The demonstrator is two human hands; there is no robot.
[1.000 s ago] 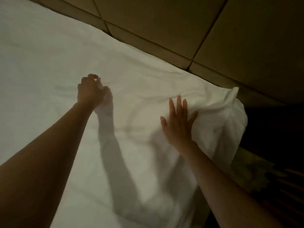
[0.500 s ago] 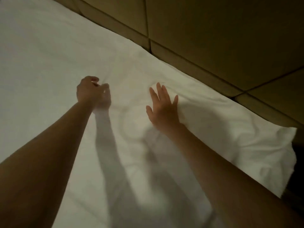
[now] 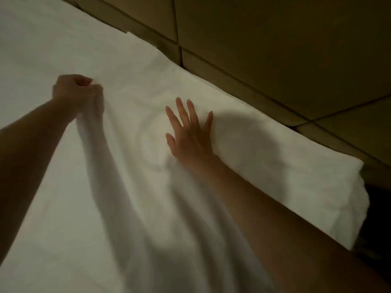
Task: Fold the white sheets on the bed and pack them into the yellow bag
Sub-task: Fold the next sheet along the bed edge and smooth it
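White sheet covers nearly the whole view, spread across the bed; dim light. It runs out from the left hand's grip in every direction: flat and smooth to the left of it and on the near side, rumpled in soft folds between the two hands. To the right of the right hand's palm the sheet ends in a thick, layered edge.

Padded wall panels, tan with dark seams, lie beyond both hands along the sheet's far border.

Right hand: fingers straight and spread, palm pressed flat on the cloth.

Left hand: fist closed around a bunch of sheet, cloth lifted into a ridge trailing below the fist.
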